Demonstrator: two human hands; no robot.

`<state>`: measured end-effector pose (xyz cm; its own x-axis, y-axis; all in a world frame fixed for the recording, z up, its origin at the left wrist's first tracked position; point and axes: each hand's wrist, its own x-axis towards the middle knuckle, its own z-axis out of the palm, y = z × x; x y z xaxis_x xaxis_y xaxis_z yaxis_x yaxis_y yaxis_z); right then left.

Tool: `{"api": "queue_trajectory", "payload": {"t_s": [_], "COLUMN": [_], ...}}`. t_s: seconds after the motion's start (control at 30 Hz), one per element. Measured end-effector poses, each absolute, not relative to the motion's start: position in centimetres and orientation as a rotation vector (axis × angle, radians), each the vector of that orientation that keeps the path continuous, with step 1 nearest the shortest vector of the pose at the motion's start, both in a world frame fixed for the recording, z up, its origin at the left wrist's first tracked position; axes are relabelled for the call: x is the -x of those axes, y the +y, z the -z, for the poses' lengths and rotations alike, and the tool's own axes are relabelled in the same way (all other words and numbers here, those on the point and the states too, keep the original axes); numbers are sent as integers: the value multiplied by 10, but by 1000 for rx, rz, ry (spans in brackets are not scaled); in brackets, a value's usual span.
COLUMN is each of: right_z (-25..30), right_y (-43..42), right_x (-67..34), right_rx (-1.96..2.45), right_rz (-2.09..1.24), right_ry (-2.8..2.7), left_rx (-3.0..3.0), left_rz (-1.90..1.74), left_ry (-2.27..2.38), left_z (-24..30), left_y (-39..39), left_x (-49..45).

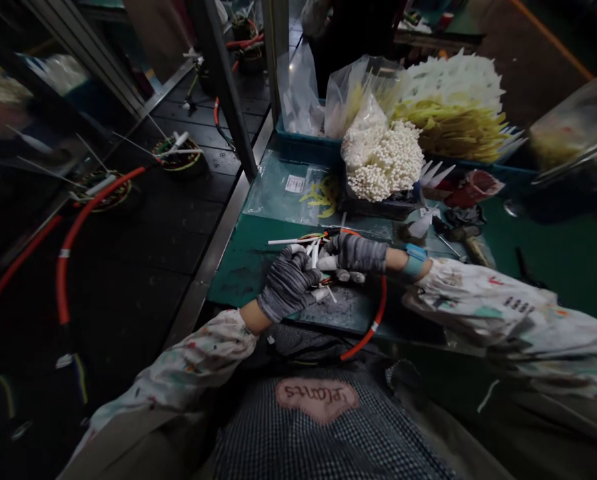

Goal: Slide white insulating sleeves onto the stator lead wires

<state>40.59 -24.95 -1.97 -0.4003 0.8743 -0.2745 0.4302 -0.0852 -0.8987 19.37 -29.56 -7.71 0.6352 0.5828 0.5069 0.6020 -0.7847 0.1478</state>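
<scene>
On the green mat in front of me lies a round wound part, mostly covered by my hands, with white tubes (315, 255) and thin coloured wires coming from it. My left hand (289, 283), in a grey striped glove with white fingertips, is closed around the near-left side of the white tubes. From the right my right hand (357, 254), gloved the same way, has its fingers curled in at the same tubes; what its fingertips pinch is hidden. A thicker orange-red cable (379, 310) loops from behind my right hand down towards my lap.
Behind my hands are a bundle of white-tipped sticks (385, 160), yellow strips (445, 127) and a blue tray (308, 145). A clear bag (278, 190) lies at left, a hammer (473, 250) at right. On the left, similar wound parts (179, 159) with orange-red cables sit on a dark slatted surface.
</scene>
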Motion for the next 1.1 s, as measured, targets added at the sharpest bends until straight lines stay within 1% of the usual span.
{"api": "queue_trajectory", "payload": {"t_s": [0.07, 0.13, 0.2, 0.3, 0.5, 0.67, 0.77, 0.87, 1.0, 1.1], "right_z": [16, 13, 11, 14, 34, 43, 48, 53, 56, 55], "right_y": [-261, -273, -281, -290, -303, -307, -309, -313, -324, -332], "right_x": [-410, -415, -420, -424, -422, -424, -430, -435, -436, -433], "right_rx": [1393, 1306, 1202, 1118, 1127, 1099, 983, 893, 1115, 971], "right_rz": [-1620, -1656, -1617, -1563, -1286, -1218, -1167, -1086, -1141, -1189], "right_ry": [-1726, -1608, -1568, -1686, -1712, -1732, -1879, -2090, -1975, -2048], "left_rx": [2787, 2792, 2823, 2848, 2833, 2879, 2879, 2863, 2845, 2819], "left_rz": [856, 855, 853, 809, 818, 769, 716, 746, 864, 914], "left_ry": [-1024, -1044, -1050, -1060, -1061, -1115, -1146, -1100, -1040, -1055], "left_z": [76, 75, 73, 71, 74, 75, 75, 76, 77, 77], "left_y": [-296, -297, -298, -298, -297, -297, -298, -298, -297, -298], "left_x": [-196, -198, -198, -196, -195, -195, -194, -194, -196, -197]}}
